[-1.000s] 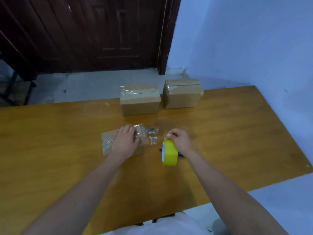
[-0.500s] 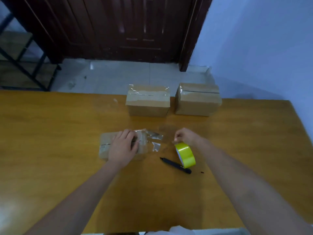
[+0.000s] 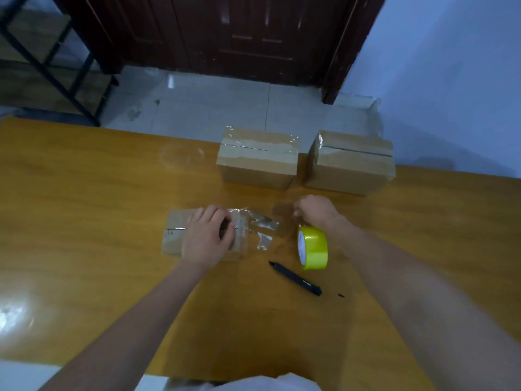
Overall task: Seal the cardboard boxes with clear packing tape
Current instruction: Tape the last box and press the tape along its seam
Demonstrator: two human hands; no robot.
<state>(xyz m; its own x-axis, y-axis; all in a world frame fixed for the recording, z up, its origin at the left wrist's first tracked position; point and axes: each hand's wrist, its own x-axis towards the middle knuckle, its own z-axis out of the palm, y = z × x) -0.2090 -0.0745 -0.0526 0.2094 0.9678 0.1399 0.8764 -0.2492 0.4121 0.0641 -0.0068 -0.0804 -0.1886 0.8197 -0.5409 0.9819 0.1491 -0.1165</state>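
A small flat cardboard box (image 3: 176,234) lies on the wooden table (image 3: 84,249). My left hand (image 3: 207,237) presses flat on its top, fingers spread. A strip of clear tape (image 3: 260,225) runs from the box's right end toward the yellow tape roll (image 3: 313,247), which stands on its edge. My right hand (image 3: 317,211) grips the top of the roll. Two bigger cardboard boxes, one in the middle (image 3: 258,158) and one to the right (image 3: 351,162), stand at the far edge with clear tape over their seams.
A black pen-like cutter (image 3: 296,278) lies on the table just in front of the roll. Beyond the table are a tiled floor, a dark wooden door (image 3: 239,35) and a black metal rack (image 3: 50,60) at the left. A blue wall is on the right.
The view has shifted, bringing the black cutter into sight. My right hand with the roll has moved a little away from the small box, stretching the tape. My left hand stays on the box.
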